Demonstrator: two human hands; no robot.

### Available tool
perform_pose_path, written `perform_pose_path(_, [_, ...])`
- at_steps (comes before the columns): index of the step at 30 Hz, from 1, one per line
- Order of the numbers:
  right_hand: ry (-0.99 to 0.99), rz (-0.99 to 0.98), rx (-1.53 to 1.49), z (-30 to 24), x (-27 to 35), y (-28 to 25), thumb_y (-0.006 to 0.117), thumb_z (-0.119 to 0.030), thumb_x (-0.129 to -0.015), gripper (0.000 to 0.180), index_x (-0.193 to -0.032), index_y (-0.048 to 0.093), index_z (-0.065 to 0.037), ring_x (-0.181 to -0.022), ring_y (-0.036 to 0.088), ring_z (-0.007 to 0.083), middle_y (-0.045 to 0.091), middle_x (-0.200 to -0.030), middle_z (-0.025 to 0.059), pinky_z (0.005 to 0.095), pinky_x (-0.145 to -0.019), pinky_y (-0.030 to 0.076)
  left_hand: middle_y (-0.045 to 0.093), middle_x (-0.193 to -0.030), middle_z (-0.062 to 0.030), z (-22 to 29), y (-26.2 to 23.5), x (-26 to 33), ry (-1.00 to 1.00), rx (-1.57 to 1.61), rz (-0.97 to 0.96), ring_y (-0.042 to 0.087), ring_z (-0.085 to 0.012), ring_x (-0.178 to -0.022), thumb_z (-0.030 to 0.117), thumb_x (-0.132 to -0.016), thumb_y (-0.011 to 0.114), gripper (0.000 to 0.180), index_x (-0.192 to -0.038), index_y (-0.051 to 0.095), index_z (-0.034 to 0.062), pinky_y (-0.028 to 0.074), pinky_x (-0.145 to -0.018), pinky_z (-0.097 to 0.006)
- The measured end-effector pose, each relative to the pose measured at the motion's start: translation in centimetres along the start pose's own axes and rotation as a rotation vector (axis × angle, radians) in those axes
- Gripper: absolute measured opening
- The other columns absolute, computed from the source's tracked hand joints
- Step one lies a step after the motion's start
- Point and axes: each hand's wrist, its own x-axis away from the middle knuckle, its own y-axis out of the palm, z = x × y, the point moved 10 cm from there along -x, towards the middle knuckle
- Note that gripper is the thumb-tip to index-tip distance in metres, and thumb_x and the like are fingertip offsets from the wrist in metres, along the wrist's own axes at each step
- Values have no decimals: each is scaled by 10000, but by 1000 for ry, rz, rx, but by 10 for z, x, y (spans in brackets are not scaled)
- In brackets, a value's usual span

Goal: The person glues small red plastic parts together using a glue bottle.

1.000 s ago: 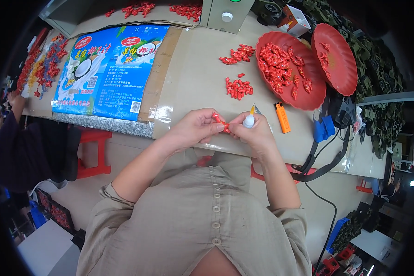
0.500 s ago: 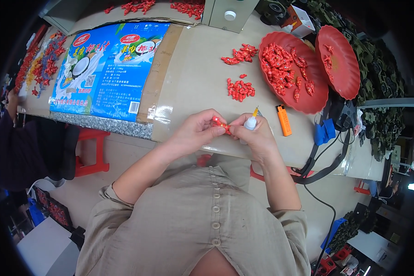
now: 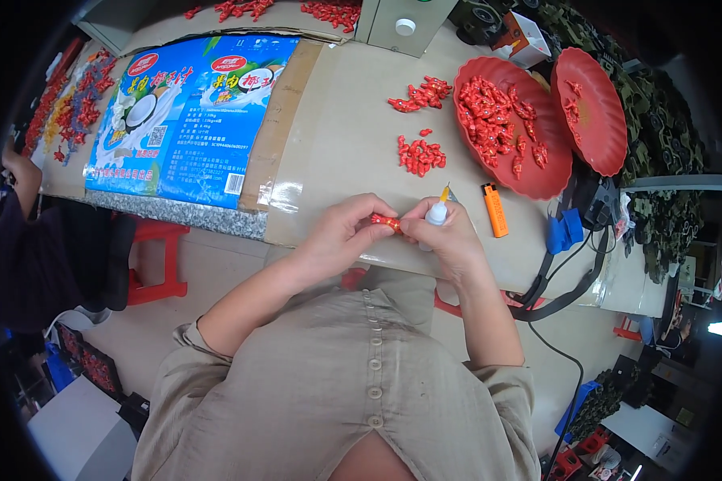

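My left hand [image 3: 341, 232] and my right hand [image 3: 448, 237] meet at the near edge of the table [image 3: 337, 128], both pinching one small red piece [image 3: 385, 222] between their fingertips. My right hand also grips a small white glue bottle [image 3: 436, 212] with a yellow tip pointing up. Beyond my hands lie two loose heaps of red pieces [image 3: 419, 155] on the brown cardboard cover.
An orange lighter [image 3: 495, 210] lies right of my hands. Two red dishes [image 3: 507, 124] with red pieces stand at the far right. A blue printed sack [image 3: 188, 112] is spread at the left, a grey box [image 3: 401, 24] behind. A red stool [image 3: 156, 260] stands under the table. Another person's arm [image 3: 20, 172] is at the far left.
Both hands stay together at the table edge with the red piece; the fingers have shifted only slightly.
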Motion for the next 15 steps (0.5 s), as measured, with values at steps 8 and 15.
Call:
perform_pose_path(8, [-5, 38, 73, 0, 0, -2, 606, -62, -680, 54, -698, 581, -18, -592, 503, 50, 572, -655, 14, 193, -546, 399, 519, -832, -30, 8, 0, -2, 74, -85, 23, 495, -59, -752, 39, -822, 500, 106, -922, 508, 2, 424, -635, -193])
perform_pose_path(15, [-158, 72, -77, -4, 9, -4, 617, -59, -698, 108, -778, 579, 3, -589, 516, 84, 581, -672, 48, 206, -543, 406, 479, -713, 5, -19, 2, -3, -304, 304, -50, 390, -25, -521, 120, -851, 463, 108, -899, 509, 35, 317, -437, -166])
